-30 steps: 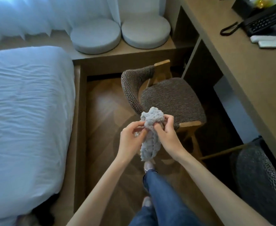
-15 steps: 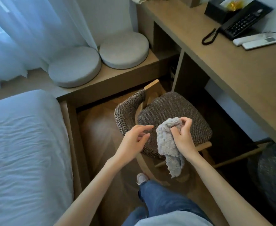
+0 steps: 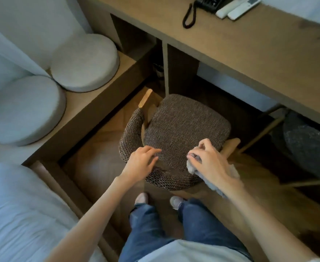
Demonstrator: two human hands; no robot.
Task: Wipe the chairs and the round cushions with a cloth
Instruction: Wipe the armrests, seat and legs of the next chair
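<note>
A brown woven chair (image 3: pixel 185 127) with a curved backrest and wooden frame stands in front of me. My right hand (image 3: pixel 210 163) grips a fluffy grey cloth (image 3: pixel 214 183) at the seat's near right edge. My left hand (image 3: pixel 141 163) is over the backrest at the seat's near left, fingers loosely extended, holding nothing. Two round pale cushions (image 3: pixel 85 63) (image 3: pixel 23 110) lie on a low wooden ledge at the left. A second dark chair (image 3: pixel 306 146) shows partly under the desk at the right.
A wooden desk (image 3: pixel 259 53) runs along the top right with a black phone (image 3: pixel 208 2) and two white remotes (image 3: pixel 238 6). A white bed (image 3: pixel 19 214) fills the lower left. My legs and shoes (image 3: pixel 142 198) stand on the wood floor just before the chair.
The view has tilted down and closer to the chair. My right hand has lowered the cloth from mid-air to the seat's edge. My left hand, off the cloth, has dropped to the backrest.
</note>
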